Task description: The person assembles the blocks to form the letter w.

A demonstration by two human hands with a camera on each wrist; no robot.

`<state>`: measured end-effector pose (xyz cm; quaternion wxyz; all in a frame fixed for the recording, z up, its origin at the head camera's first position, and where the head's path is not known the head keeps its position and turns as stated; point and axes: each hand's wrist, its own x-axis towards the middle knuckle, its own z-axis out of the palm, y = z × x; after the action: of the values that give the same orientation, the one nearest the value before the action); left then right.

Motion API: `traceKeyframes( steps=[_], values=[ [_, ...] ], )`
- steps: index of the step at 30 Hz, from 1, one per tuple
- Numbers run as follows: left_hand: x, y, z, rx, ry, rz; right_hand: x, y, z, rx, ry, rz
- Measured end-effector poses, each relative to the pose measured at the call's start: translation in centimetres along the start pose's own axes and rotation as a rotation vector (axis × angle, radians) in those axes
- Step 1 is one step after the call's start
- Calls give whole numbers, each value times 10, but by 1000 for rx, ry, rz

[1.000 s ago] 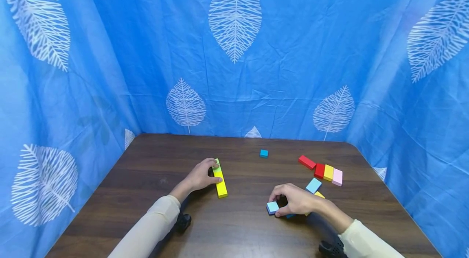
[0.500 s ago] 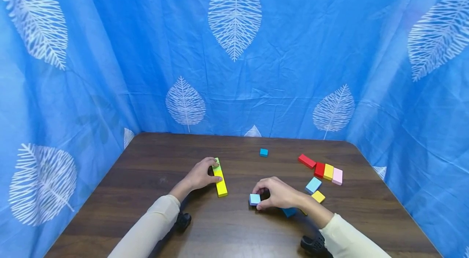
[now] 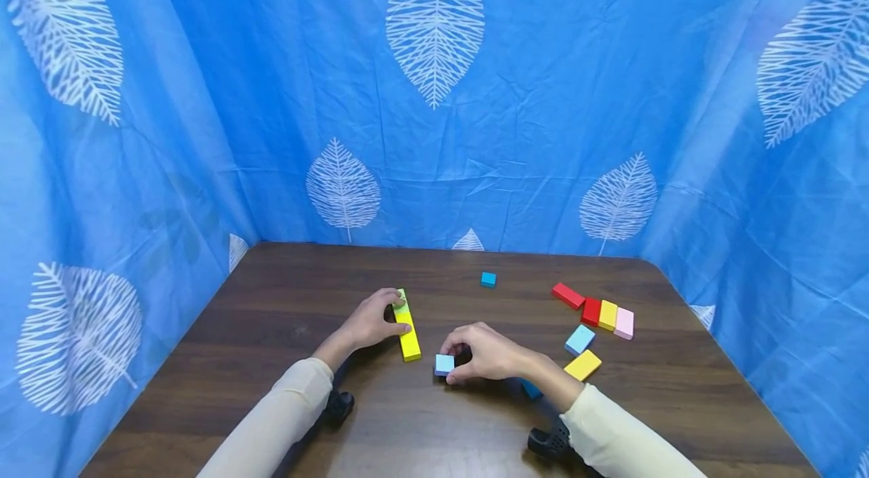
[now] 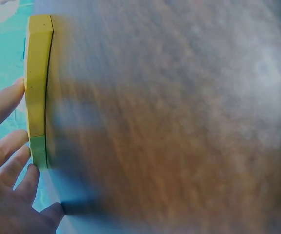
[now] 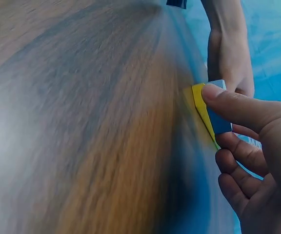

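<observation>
In the head view my left hand (image 3: 370, 321) rests on a straight row made of a light green block (image 3: 400, 302) and a longer yellow section (image 3: 410, 346). The left wrist view shows the thumb touching the yellow section (image 4: 39, 83) and other fingertips at the green block (image 4: 39, 152). To the right of the row, my right hand (image 3: 485, 352) pinches a light blue block (image 3: 444, 366) between thumb and fingers. It is apart from the row in the head view. From the right wrist, the blue block (image 5: 219, 109) overlaps the yellow section behind it.
Right of my right hand lie a yellow block (image 3: 583, 365), a light blue block (image 3: 580, 340) and a darker blue block (image 3: 532, 388), partly hidden by the forearm. Farther back are red (image 3: 568, 295), yellow (image 3: 607, 314) and pink (image 3: 624, 323) blocks. A small blue block (image 3: 488, 280) stands near the back edge.
My right hand has carried the light blue block leftward, closer to the yellow and green row. The yellow block it covered now shows. My left hand has stayed on the row.
</observation>
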<state>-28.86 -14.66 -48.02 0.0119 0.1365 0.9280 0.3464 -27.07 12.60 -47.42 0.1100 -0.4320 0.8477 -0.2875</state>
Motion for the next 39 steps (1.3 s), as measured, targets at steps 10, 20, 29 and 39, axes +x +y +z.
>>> traceKeyframes(
  steps=[10, 20, 29, 39],
  values=[
    [3, 0, 1, 3, -2, -20, 19, -5, 10, -13, -35, -13],
    [4, 1, 0, -3, 2, -6, 23, -3, 13, -32, -20, 12],
    [1, 0, 0, -3, 3, 1, 26, -2, 18, -58, -14, 14],
    [2, -2, 1, 5, -1, 6, 28, -2, 18, -73, -10, 7]
  ],
)
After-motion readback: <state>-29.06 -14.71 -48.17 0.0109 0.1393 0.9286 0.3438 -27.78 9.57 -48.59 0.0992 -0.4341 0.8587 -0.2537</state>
